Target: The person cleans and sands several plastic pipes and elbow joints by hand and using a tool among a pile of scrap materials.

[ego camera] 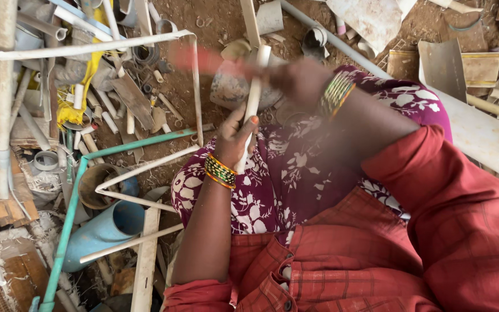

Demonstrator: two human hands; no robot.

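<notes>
- Left hand (235,136): centre of the frame, fingers closed around the lower part of a thin white pipe (253,95); beaded bangles at the wrist.
- Thin white pipe: held nearly upright over the lap, its top end near the upper centre of the frame, its lower end hidden behind the left hand.
- Right hand (298,78): just right of the pipe's upper part, motion-blurred; fingers appear closed on a reddish tool (203,59) that streaks leftward across the pipe. What kind of tool cannot be told.
- Lap: purple floral cloth (278,173) beneath both hands; red checked garment (376,254) at the lower right.
- Floor (215,23), upper and left of the frame: earth strewn with pipe offcuts, a bent white pipe frame (93,49), a green pipe (70,214), a wide blue pipe (102,231), yellow cloth (79,95).
- Handling judgement: the work goes best with the left grip firm and low, clear of the tool's path, the pipe kept from twisting, and the strokes square to the pipe at one spot.
</notes>
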